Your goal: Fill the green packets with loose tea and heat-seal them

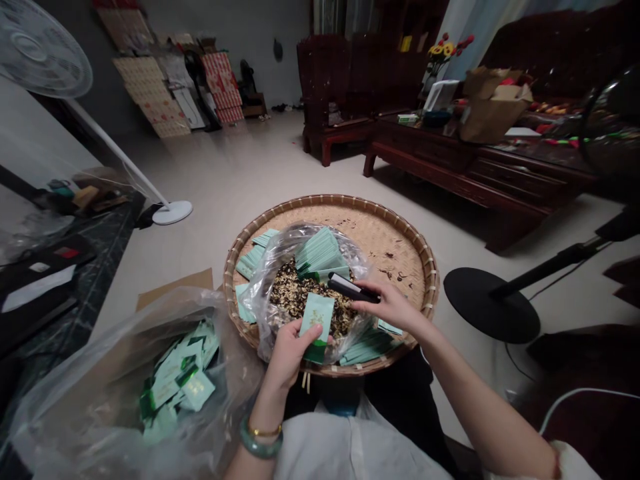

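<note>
In my left hand (293, 350) is a pale green sachet (319, 313) with a dark green lower end, held upright by thumb and fingers. My right hand (387, 305) grips a black handheld sealer (350, 288), shaped like a hair straightener, its jaws just right of and above the sachet's top. Below both hands a clear plastic bag (257, 283) lies open, holding dried dark and yellowish tea-like bits (290, 293). A fanned stack of green sachets (323, 252) rests on these bits. More flat sachets (367, 348) lie at the near right of the round woven tray (400, 243).
Left of the tray, a large clear bag (100, 373) holds many green sachets (185, 373). A white standing fan (173, 212) is at far left, a black round stand base (493, 303) at right. Beyond stands a dark wooden table (450, 157) with a cardboard box (493, 107).
</note>
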`<state>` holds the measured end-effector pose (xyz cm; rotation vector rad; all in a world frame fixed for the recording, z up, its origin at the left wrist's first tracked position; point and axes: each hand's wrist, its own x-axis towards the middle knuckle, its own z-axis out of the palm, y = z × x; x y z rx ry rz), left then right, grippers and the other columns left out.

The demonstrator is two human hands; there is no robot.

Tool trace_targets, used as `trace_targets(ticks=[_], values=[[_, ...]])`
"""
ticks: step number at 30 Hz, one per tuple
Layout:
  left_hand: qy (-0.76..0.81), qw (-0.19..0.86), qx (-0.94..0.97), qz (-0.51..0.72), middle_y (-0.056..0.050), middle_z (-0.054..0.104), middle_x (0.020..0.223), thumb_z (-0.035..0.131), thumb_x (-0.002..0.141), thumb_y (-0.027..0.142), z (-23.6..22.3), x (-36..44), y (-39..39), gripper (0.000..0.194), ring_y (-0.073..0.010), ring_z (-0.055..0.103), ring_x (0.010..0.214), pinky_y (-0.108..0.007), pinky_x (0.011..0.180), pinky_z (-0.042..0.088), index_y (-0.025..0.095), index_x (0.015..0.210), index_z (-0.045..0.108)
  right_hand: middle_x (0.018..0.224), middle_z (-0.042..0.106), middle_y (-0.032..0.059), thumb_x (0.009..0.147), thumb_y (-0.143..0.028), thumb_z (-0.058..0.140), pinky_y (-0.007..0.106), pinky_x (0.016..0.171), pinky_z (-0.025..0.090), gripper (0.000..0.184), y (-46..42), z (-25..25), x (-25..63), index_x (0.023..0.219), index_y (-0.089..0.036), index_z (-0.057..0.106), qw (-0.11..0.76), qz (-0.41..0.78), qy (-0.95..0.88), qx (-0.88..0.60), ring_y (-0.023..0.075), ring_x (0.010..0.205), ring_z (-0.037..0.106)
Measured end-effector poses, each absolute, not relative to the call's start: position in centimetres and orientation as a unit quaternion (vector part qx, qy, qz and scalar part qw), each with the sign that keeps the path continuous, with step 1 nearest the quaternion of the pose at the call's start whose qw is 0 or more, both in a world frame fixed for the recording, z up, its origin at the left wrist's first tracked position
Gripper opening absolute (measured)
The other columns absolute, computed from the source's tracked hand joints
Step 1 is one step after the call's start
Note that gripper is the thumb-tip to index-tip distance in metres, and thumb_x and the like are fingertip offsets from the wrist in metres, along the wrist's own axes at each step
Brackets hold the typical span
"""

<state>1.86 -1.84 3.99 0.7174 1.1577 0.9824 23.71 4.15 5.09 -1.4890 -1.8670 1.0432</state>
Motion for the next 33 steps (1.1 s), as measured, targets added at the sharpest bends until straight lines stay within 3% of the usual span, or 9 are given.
trace_targets(ticks=[6,11,13,16,19,24,28,30,33], values=[[0.512,0.669,0.316,0.437,-0.007,0.070,0.062,0.079,0.058,0.039,4.3,1.8,-1.8,0.039,-0.0176,0.065,0.056,-0.024,0.055,0.051,0.009,0.082,0.068,0.105,0.067,0.0104,0.067,-0.036,0.072,0.038,0.083,0.046,0.052,3.8,3.4,23.4,0.116,-0.019,0.062,0.169,0.266,-0.774,-0.550,0.0289,0.097,0.060],[0.504,0.671,0.351,0.416,-0.006,0.070,0.062,0.078,0.060,0.038,4.4,2.2,-2.0,0.037,-0.0176,0.065,0.057,-0.025,0.057,0.051,0.010,0.082,0.069,0.099,0.066,0.0068,0.088,-0.040,0.048,0.031,0.078,0.046,0.031,3.6,5.4,21.9,0.105,-0.021,0.065,0.280,0.294,-0.762,-0.505,0.0206,0.090,0.060],[0.502,0.673,0.366,0.401,-0.006,0.071,0.064,0.078,0.059,0.037,4.5,2.4,-2.1,0.034,-0.0183,0.065,0.058,-0.025,0.056,0.050,0.010,0.078,0.069,0.094,0.066,0.0062,0.088,-0.040,0.050,0.027,0.070,0.046,0.030,3.7,6.1,20.9,0.104,-0.020,0.064,0.324,0.315,-0.754,-0.477,0.0174,0.080,0.060],[0.503,0.674,0.382,0.382,-0.005,0.071,0.066,0.077,0.060,0.037,4.7,2.5,-2.2,0.031,-0.0192,0.065,0.060,-0.025,0.055,0.049,0.010,0.075,0.069,0.076,0.063,0.0035,0.083,-0.037,0.059,0.024,0.061,0.043,0.020,3.5,6.4,19.5,0.085,-0.018,0.066,0.370,0.313,-0.762,-0.429,0.0145,0.067,0.056],[0.504,0.669,0.396,0.376,-0.004,0.071,0.066,0.076,0.061,0.036,4.9,2.5,-2.2,0.030,-0.0176,0.064,0.059,-0.024,0.055,0.048,0.010,0.074,0.069,0.067,0.060,0.0024,0.086,-0.032,0.055,0.024,0.059,0.041,0.024,3.2,5.9,18.5,0.070,-0.017,0.063,0.402,0.302,-0.773,-0.387,0.0131,0.063,0.054],[0.491,0.678,0.393,0.381,-0.003,0.070,0.063,0.077,0.063,0.033,5.3,2.4,-2.4,0.026,-0.0165,0.064,0.056,-0.023,0.053,0.049,0.011,0.074,0.070,0.060,0.057,0.0009,0.089,-0.039,0.049,0.023,0.054,0.039,0.035,3.4,5.1,18.5,0.067,-0.016,0.062,0.419,0.320,-0.751,-0.396,0.0120,0.056,0.051],[0.417,0.636,0.300,0.576,0.001,0.072,0.067,0.079,0.061,0.037,5.6,0.9,-2.5,0.025,-0.0145,0.065,0.055,-0.025,0.059,0.053,0.020,0.078,0.072,0.054,0.052,-0.0007,0.094,-0.042,0.034,0.024,0.051,0.038,0.043,5.2,4.7,19.8,0.081,-0.016,0.066,0.431,0.308,-0.690,-0.493,0.0125,0.050,0.048],[0.333,0.533,0.208,0.749,0.005,0.074,0.085,0.080,0.053,0.049,5.8,-0.4,-2.4,0.044,-0.0139,0.068,0.066,-0.023,0.061,0.054,0.033,0.092,0.069,0.072,0.061,0.0038,0.092,-0.039,0.040,0.027,0.062,0.043,0.034,6.4,4.5,20.5,0.092,-0.017,0.066,0.410,0.221,-0.712,-0.525,0.0162,0.065,0.056],[0.292,0.483,0.187,0.804,0.002,0.069,0.109,0.073,0.048,0.066,6.0,-1.8,-2.0,0.071,-0.0161,0.069,0.082,-0.020,0.060,0.055,0.040,0.113,0.060,0.098,0.062,0.0100,0.084,-0.033,0.056,0.033,0.074,0.044,0.025,7.7,3.9,21.1,0.102,-0.019,0.064,0.333,0.081,-0.752,-0.564,0.0236,0.089,0.056]])
